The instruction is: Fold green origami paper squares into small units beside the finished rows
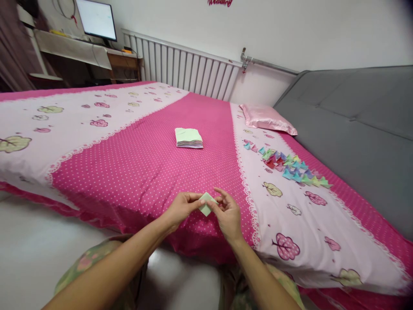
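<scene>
Between my two hands is a small folded piece of pale green paper [206, 209], held as a diamond above the near edge of the bed. My left hand [183, 207] pinches its left corner between thumb and fingers. On the other side, my right hand [227, 213] grips the right corner, thumb on top and one finger raised. A stack of square paper sheets [189, 137], pale green on top, lies farther back on the pink dotted strip. To the right are several colourful folded paper pieces [290, 165] in loose rows.
The bed [142, 150] has a pink and white tree-print cover. A pink pillow [267, 118] lies by the grey headboard [348, 125]. A desk with a monitor [97, 19] stands at the back left, beside a white radiator [183, 64].
</scene>
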The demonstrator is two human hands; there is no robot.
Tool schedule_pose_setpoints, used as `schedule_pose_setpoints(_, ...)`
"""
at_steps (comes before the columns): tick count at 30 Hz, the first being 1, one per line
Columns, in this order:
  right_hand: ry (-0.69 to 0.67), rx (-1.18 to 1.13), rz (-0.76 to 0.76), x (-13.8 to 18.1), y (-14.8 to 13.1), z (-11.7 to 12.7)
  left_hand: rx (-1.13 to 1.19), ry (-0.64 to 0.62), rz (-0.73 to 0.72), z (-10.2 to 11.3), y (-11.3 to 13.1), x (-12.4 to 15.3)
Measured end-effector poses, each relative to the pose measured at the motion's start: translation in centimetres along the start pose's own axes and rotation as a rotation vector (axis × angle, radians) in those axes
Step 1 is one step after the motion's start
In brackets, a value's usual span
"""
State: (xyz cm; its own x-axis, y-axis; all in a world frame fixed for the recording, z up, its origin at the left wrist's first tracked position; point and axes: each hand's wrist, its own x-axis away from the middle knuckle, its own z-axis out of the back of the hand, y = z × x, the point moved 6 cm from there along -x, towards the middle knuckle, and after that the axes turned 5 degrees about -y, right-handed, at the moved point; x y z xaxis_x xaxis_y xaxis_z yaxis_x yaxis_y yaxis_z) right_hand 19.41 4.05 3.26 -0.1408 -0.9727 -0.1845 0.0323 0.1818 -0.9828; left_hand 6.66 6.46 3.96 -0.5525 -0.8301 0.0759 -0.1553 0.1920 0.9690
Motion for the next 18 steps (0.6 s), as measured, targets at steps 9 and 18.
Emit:
schedule_pose_setpoints(9,-0.124,-0.120,-0.057,0.0,0.6,-0.8,-0.014,0.096,0.004,0.4,-0.3,0.0)
schedule_pose_setpoints(18,-0.177,-0.121,-0.077,0.2,0.6,-1.1,-0.055,0.160,0.041,0.5,-0.2,0.5)
